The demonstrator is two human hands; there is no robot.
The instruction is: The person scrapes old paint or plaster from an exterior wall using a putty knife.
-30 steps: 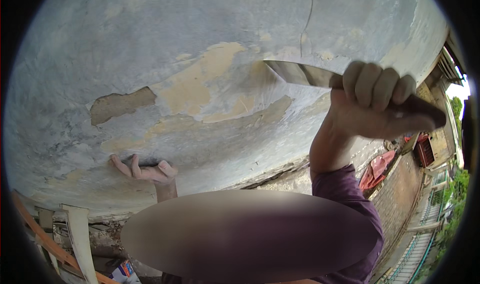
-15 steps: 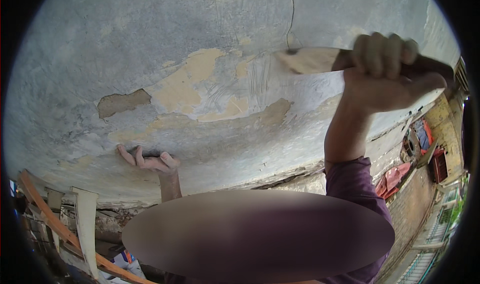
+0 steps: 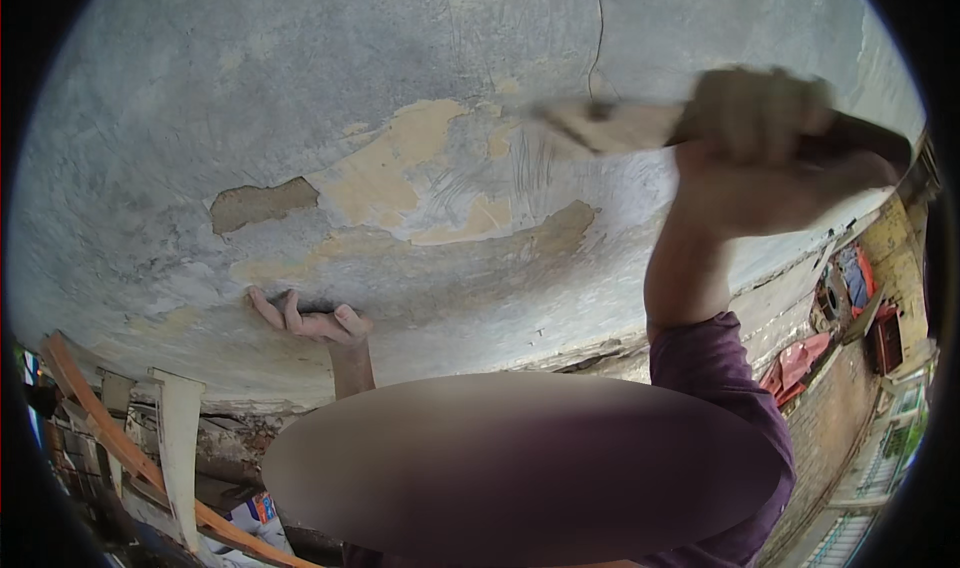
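A scraper (image 3: 640, 123), its flat blade pale and smeared by motion blur, is held against a weathered plaster wall (image 3: 300, 88) by the right hand (image 3: 770, 158), whose fingers (image 3: 750, 108) are closed tight round the dark handle. The blade tip is laid at the upper edge of a patch of exposed yellowish undercoat (image 3: 400, 168), where the grey skim has flaked away. The left hand (image 3: 305, 320) is pressed flat to the wall lower down, fingers spread and holding nothing. The tool is judged light and stiff, its thin blade likely to flex a little under pressure; it is best held by the handle, well back from the edge. The surrounding plaster appears brittle and liable to crumble. A hairline crack (image 3: 597, 28) is seen running down from above. The exact blade shape cannot be made out through the blur, and the lower middle of the view is masked. A purple sleeve (image 3: 715, 378) and timber planks (image 3: 110, 438) are cut off below.
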